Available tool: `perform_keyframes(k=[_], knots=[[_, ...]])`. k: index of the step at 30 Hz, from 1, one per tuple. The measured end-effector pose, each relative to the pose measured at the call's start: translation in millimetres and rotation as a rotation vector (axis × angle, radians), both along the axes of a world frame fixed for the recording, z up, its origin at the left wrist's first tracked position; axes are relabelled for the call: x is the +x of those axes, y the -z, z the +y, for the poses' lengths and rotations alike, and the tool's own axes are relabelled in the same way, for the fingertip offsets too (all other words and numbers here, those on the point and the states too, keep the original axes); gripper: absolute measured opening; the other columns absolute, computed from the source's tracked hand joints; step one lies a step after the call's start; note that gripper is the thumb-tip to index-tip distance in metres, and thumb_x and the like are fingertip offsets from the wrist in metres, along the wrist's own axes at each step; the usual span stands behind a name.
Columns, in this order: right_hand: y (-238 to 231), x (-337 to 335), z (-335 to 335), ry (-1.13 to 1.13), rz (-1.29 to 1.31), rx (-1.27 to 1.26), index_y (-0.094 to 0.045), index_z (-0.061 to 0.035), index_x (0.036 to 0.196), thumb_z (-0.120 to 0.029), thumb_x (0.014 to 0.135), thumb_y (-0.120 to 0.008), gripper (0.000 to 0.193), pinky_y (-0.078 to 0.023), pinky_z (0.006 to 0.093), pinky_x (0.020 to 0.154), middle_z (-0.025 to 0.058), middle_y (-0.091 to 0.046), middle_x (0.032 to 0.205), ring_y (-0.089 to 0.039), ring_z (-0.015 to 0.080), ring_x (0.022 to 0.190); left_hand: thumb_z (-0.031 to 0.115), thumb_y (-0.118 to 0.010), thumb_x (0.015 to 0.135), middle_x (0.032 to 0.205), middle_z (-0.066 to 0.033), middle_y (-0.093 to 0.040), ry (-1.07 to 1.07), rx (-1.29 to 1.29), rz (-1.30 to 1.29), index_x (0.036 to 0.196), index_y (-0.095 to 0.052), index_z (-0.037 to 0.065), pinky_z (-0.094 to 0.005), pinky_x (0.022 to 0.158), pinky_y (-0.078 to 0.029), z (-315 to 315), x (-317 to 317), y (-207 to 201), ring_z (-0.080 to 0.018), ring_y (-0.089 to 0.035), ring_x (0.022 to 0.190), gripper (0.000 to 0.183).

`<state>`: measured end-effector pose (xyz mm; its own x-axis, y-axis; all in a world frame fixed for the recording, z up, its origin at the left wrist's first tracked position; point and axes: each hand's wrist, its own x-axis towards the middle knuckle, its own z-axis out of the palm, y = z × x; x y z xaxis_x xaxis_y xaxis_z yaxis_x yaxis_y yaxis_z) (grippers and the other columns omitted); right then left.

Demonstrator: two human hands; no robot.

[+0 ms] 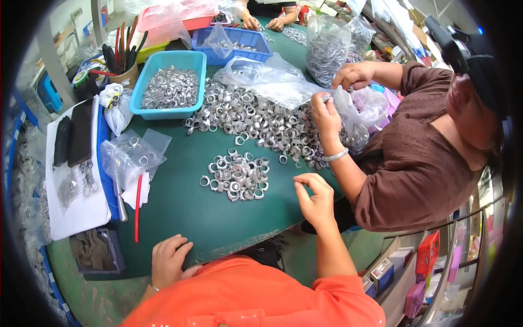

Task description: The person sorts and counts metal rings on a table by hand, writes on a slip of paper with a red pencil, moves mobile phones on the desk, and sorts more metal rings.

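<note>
My left hand rests at the near edge of the green table, its fingers loosely bent and apart, with nothing seen in it. Over the table, right of a small pile of silver metal rings, hovers my right hand. Its fingers are curved, a gap shows between thumb and forefinger, and no ring is visible there. Beyond the small pile spreads a much larger heap of ring pieces. At the right, a co-worker in a brown top holds a few rings in one hand.
A turquoise basket of ring pieces and a blue basket stand at the back. To the left lie a red stick, a plastic bag and a white sheet. Another person's hands work at the far end.
</note>
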<state>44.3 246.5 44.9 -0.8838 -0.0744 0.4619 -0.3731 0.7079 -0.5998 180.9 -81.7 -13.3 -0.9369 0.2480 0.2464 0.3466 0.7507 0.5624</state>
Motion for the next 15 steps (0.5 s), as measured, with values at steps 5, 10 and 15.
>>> perform_keyframes(k=[5,10,15], knots=[[-17,16,19,-0.005,0.082,-0.079,-0.064,0.0025,0.087,0.004,0.078,-0.062,0.009,-0.05,0.0308,0.074,0.0141,-0.065,0.085,-0.064,0.0246,0.08,0.022,-0.082,0.06,0.111,-0.0115,-0.058,-0.051,0.114,0.03,0.101,-0.063,0.004,-0.0398,0.088,-0.042,-1,6,-6,-0.0297,-0.055,0.105,0.049],[-58,-38,24,-0.019,0.29,0.029,-0.06,0.0011,0.105,0.004,0.08,-0.058,0.025,-0.048,0.0316,0.079,0.0147,-0.061,0.101,-0.06,0.0253,0.092,0.006,-0.073,0.071,0.105,-0.0145,-0.06,-0.073,0.331,0.059,0.099,-0.062,0.0,-0.0359,0.084,-0.048,16,-11,-34,-0.0301,-0.059,0.098,0.03],[-78,-104,3,-0.171,0.349,0.043,-0.06,-0.0026,0.116,0.005,0.081,-0.056,0.036,-0.047,0.0289,0.081,0.0126,-0.058,0.111,-0.058,0.0219,0.099,0.005,-0.071,0.075,0.104,-0.0125,-0.061,0.032,0.388,0.067,0.101,-0.063,0.002,-0.0324,0.082,-0.049,42,-27,-57,-0.0269,-0.06,0.095,0.027]])
